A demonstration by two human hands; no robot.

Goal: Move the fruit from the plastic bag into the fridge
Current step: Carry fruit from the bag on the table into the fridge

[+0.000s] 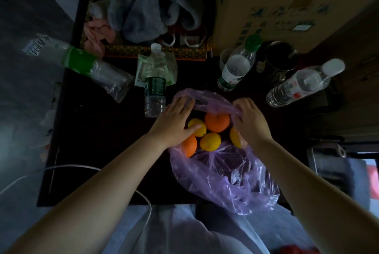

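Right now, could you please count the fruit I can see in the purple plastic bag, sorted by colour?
Orange fruit: 2
Yellow fruit: 3, one partly behind the right hand
Total: 5 showing in the purple plastic bag; any more underneath cannot be seen.

Fruit [216, 122] sits inside plastic bag [225, 182], on desk [92, 130] near front edge. Bottle [154, 87] just behind-left of bag; cardboard box [287, 14] back right.

A dim, underexposed room. The dark worktop [98, 141] is nearly black. Soft glare streaks the purple plastic bag [225, 182], and the oranges and lemons [216, 122] stand out bright. Wide-angle distortion bends the blurred edges; far corners fall into shadow.
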